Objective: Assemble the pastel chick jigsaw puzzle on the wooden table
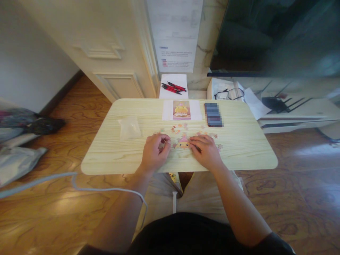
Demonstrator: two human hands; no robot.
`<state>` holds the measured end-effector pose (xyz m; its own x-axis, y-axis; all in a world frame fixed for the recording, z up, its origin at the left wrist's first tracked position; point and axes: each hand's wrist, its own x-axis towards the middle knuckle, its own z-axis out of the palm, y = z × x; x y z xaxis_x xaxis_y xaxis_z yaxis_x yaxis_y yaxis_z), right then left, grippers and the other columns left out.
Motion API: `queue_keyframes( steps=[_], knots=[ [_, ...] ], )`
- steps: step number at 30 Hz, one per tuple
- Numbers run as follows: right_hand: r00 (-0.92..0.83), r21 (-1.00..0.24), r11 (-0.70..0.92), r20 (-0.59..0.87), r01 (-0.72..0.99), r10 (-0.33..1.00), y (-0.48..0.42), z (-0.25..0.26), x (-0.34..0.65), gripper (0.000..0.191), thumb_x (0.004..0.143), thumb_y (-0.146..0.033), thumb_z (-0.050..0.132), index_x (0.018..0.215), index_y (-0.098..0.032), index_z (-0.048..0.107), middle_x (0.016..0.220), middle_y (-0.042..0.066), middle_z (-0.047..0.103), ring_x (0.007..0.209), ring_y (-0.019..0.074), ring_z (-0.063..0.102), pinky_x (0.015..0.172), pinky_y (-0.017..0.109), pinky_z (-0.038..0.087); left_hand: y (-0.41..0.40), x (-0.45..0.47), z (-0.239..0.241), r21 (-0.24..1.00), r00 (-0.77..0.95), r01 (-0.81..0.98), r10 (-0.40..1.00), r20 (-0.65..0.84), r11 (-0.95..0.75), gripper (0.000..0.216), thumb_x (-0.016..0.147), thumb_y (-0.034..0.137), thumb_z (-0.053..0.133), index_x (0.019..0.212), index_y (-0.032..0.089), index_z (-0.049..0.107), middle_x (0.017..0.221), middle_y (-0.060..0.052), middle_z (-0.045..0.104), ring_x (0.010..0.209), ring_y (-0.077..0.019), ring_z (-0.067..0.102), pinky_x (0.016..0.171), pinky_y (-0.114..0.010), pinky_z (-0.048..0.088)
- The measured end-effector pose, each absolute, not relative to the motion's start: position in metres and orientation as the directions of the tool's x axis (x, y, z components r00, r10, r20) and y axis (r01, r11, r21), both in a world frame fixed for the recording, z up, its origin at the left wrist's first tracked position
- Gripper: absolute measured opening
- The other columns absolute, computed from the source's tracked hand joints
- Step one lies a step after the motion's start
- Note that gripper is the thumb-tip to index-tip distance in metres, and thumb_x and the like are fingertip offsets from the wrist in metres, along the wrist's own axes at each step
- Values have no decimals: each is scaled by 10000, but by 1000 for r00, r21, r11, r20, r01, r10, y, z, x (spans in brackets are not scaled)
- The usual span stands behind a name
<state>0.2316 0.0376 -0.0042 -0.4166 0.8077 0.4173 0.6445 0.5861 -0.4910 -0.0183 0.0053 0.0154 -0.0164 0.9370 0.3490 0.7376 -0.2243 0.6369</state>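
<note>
A partly joined jigsaw puzzle [183,143], with a yellow face, two dark eyes and a pink top, lies on the table between my hands. At its left, my left hand [157,150] is closed in a pinch, the thumb meeting the curled fingers; what they hold, if anything, is too small to make out. My right hand [205,150] is bent with its fingertips closed at the puzzle's right edge. Loose puzzle pieces [179,128] are scattered beyond the puzzle, and others lie around my right hand, partly hidden by it.
A printed picture [182,110] of a yellow character lies at the table's [106,156] far side, with a phone [214,115] to its right. A clear plastic bag [129,128] rests at the left. Red-black pens [174,88] lie beyond the table; a white cable [111,189] crosses my left forearm.
</note>
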Motion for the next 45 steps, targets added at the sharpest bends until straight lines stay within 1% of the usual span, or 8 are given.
queue_keyframes(
  steps=[9, 14, 17, 20, 26, 31, 37, 45],
  knots=[
    [-216, -655, 572, 545, 493, 810, 37, 0, 237, 169, 1013, -276, 620, 1081, -275, 774, 1092, 54, 791, 1115, 255, 697, 1031, 477, 540, -2, -26, 6, 767, -141, 444, 809, 570, -463, 326, 1004, 399, 514, 809, 223, 707, 708, -27, 695, 702, -192, 646, 792, -387, 510],
    [-70, -805, 469, 479, 363, 875, 39, 6, 243, 145, 1002, -333, 650, 1012, -282, 785, 1093, 66, 789, 1102, 258, 718, 1022, 480, 559, 1, -29, 5, 797, -174, 322, 796, 580, -510, 291, 998, 361, 516, 834, 225, 715, 750, -37, 700, 694, -191, 651, 660, -347, 498],
    [-20, -850, 459, 470, 258, 883, 40, 15, 247, 163, 1000, -361, 654, 950, -275, 783, 1038, 63, 786, 1030, 250, 733, 956, 453, 588, 0, -28, 11, 775, -52, 408, 835, 547, -482, 196, 980, 303, 569, 899, 221, 727, 822, -35, 729, 757, -188, 679, 727, -345, 529],
    [-4, -857, 462, 474, 229, 881, 41, 24, 255, 192, 1003, -374, 649, 908, -263, 774, 992, 62, 781, 974, 243, 737, 910, 433, 599, -2, -18, 15, 639, 222, 554, 834, 504, -534, 149, 949, 249, 616, 1004, 231, 753, 980, -53, 771, 932, -214, 714, 889, -384, 547],
    [-151, -755, 464, 449, 464, 881, 37, 27, 276, 127, 990, -304, 649, 985, -263, 769, 1055, 62, 774, 1031, 250, 706, 943, 443, 579, -4, 9, 8, 430, 455, 656, 780, 430, -620, 301, 926, 234, 632, 1214, 248, 718, 1257, -74, 747, 1146, -274, 685, 1011, -469, 519],
    [-297, -523, 448, 348, 725, 889, 35, 18, 271, 145, 984, -284, 661, 1060, -244, 779, 1087, 95, 727, 1072, 282, 635, 993, 472, 535, -9, 8, 2, 467, 226, 749, 844, 487, -470, 362, 856, 114, 603, 1185, 243, 682, 1163, -64, 752, 1106, -271, 684, 1014, -471, 509],
    [-390, -406, 428, 175, 807, 904, 43, 20, 257, 114, 988, -255, 651, 1027, -245, 758, 1159, 98, 670, 1121, 294, 591, 1027, 480, 491, -7, -2, -6, 806, -313, 544, 835, 452, -233, 359, 790, 73, 590, 1117, 217, 625, 1042, -31, 703, 973, -195, 686, 886, -346, 557],
    [-397, -502, 403, 125, 765, 909, 51, 18, 251, 94, 959, -146, 625, 978, -221, 679, 1033, 72, 716, 1036, 263, 632, 973, 437, 483, -4, 0, -4, 833, -263, 507, 881, 393, -220, 354, 753, 38, 567, 1042, 225, 651, 1026, -20, 707, 961, -183, 672, 877, -331, 549]
  ],
)
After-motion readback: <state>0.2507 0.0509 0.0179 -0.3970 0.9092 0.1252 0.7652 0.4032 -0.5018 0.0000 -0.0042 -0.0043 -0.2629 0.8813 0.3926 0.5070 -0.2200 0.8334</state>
